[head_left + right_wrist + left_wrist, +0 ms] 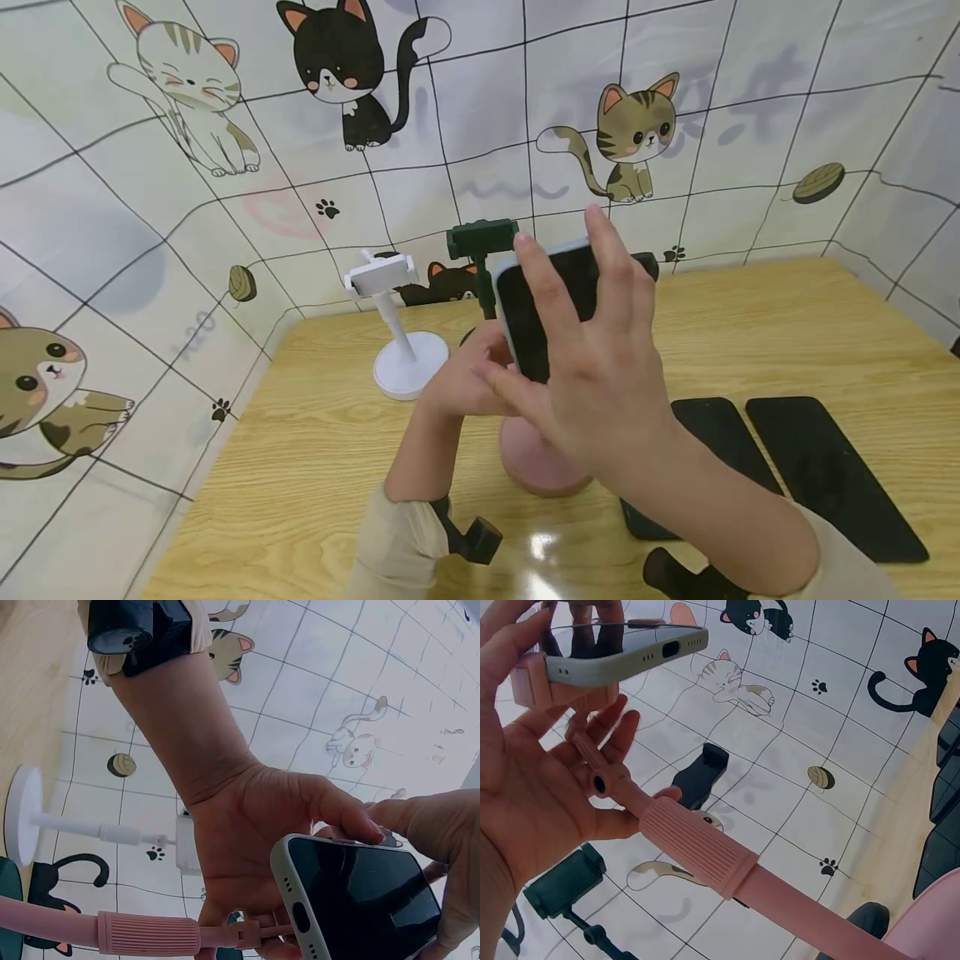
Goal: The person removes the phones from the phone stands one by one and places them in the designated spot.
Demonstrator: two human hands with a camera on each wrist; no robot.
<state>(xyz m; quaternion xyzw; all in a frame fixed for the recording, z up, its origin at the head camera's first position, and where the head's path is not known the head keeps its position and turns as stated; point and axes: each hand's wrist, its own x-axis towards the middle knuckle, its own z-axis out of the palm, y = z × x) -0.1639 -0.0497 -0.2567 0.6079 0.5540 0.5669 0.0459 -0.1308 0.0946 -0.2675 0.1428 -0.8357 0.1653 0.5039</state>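
A smartphone with a black screen and pale edge is tilted above the table, at the head of a pink phone stand. In the head view, my right hand grips the phone by its edges, fingers spread over the screen. My left hand is behind and left of it. The left wrist view shows the pink clamp against the phone's back, with my left fingers around the stand's neck. In the right wrist view, my left thumb touches the phone's side. The stand's round base rests on the table.
A white phone stand and a dark green one stand at the back, near the cat-patterned wall covering. A black holder is partly hidden behind my right hand. Two black phones lie on the wooden table at the right.
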